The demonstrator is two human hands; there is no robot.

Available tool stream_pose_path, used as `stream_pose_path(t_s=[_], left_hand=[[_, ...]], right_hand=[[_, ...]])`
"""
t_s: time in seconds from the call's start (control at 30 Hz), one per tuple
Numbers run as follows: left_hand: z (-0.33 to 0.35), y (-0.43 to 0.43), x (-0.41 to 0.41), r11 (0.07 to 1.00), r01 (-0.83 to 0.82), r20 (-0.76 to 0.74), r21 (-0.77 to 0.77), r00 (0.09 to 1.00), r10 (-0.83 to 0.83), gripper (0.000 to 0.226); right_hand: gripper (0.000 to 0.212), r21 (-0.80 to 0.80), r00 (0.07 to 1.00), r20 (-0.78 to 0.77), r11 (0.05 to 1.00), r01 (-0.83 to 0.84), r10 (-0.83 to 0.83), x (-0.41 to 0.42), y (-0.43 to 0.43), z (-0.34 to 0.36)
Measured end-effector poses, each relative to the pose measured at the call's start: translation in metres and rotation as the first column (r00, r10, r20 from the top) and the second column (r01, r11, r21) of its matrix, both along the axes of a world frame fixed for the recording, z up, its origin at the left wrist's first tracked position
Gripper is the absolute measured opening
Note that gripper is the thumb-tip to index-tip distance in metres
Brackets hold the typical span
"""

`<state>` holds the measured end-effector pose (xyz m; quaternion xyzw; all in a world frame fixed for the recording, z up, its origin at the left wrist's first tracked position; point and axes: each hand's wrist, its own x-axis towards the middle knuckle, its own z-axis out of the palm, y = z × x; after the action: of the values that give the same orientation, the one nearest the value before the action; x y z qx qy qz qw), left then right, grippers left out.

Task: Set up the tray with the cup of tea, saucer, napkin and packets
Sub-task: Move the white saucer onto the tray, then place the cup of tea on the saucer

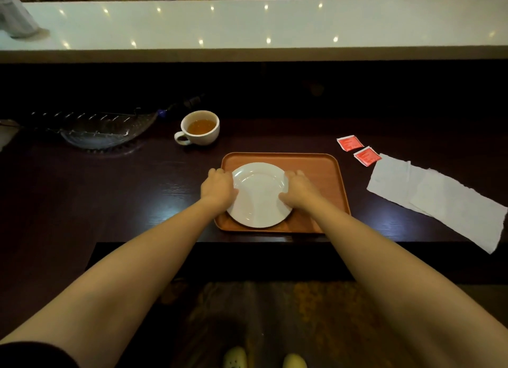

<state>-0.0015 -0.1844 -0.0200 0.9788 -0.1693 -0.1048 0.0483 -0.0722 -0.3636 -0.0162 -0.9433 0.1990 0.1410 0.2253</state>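
**Both hands on a saucer sitting in a tray**

Seen from above, looking down along two bare forearms, a dark wooden table (82, 191) stretches across the view. Near its front edge lies an orange-brown tray (324, 175) with rounded corners. A white saucer (258, 194) rests on the left half of the tray, its near left edge reaching the tray's rim.

The left hand (218, 187) grips the saucer's left edge, fingers curled over the rim and reaching under. The right hand (298, 187) holds the right edge, thumb lying on the saucer's upper surface and fingers wrapped round the outside. Both hands are closed on the saucer, one on each side.

Behind the tray and to its left, apart from it, stands a white cup (200, 128) holding amber tea, handle pointing left. Farther left sits a clear glass dish (107, 132) with a ribbed pattern.

To the right of the tray, on the bare table, lie two small red packets (350, 143), side by side and nearly touching. Just right of them a white napkin (437, 197) lies unfolded and flat, running at a slant toward the table's front right edge.

Beyond the table is a long white counter (247, 24) dotted with reflected ceiling lights. Below the table edge, patterned flooring and the tips of two pale shoes (235, 358) show.
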Motion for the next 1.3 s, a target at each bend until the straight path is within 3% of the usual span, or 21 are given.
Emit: stream_pose_path(t_s=[0.13, 0.37, 0.57, 0.9, 1.07, 1.3], left_hand=[[0.01, 0.01, 0.013, 0.988, -0.083, -0.001, -0.131, 0.997, 0.084, 0.049], [0.024, 0.067, 0.082, 0.851, -0.413, -0.121, -0.324, 0.91, 0.396, 0.083], [0.01, 0.091, 0.137, 0.842, -0.308, -0.146, -0.442, 0.951, 0.271, 0.105], [-0.025, 0.089, 0.183, 0.646, -0.161, -0.156, -0.746, 0.986, 0.065, 0.08], [-0.031, 0.09, 0.186, 0.611, -0.146, -0.143, -0.778, 0.988, 0.055, 0.081], [-0.03, 0.082, 0.176, 0.612, -0.142, -0.149, -0.778, 0.988, 0.04, 0.084]], right_hand=[[0.063, -0.201, 0.998, 0.026, 0.978, -0.047, 0.053, 0.017, -0.004, 0.01], [0.081, 0.059, 0.982, 0.11, 0.985, -0.163, 0.155, 0.092, -0.001, 0.043], [0.09, 0.21, 0.959, 0.202, 0.948, -0.239, 0.197, 0.16, 0.043, 0.022], [0.09, 0.498, 0.9, 0.435, 0.838, -0.224, -0.018, 0.207, 0.086, -0.031], [0.087, 0.574, 0.887, 0.458, 0.783, -0.24, -0.063, 0.208, 0.085, -0.033], [0.087, 0.583, 0.887, 0.457, 0.777, -0.238, -0.071, 0.193, 0.076, -0.028]])
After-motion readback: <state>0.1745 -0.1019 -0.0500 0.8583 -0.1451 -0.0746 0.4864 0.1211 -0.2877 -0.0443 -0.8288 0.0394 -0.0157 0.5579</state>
